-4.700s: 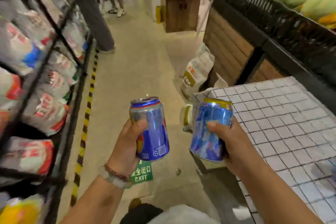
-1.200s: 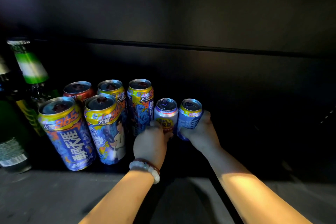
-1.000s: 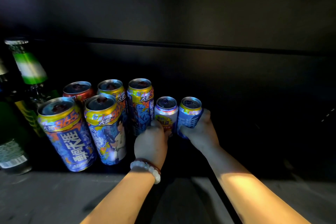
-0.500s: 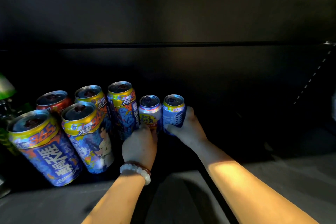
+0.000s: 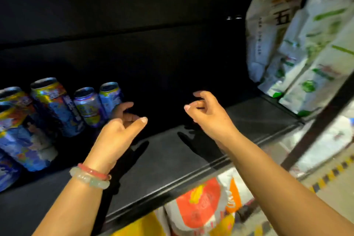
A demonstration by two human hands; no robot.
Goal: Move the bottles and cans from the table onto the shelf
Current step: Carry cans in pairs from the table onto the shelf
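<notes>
both hands are hanging loose and empty, left hand (image 5: 116, 136) and right hand (image 5: 208, 115), with two short cans (image 5: 99, 101) sitting tucked against the taller row to save shelf (image 5: 172, 159) room.

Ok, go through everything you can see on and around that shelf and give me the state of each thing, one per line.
left hand: open, empty, clear of the cans
right hand: open, empty, fingers loosely curled
two short cans: upright on the shelf, side by side, released
tall cans: standing, grouped left of the short ones
shelf: bare to the right of the cans
white bags: standing at the shelf's right end
</notes>
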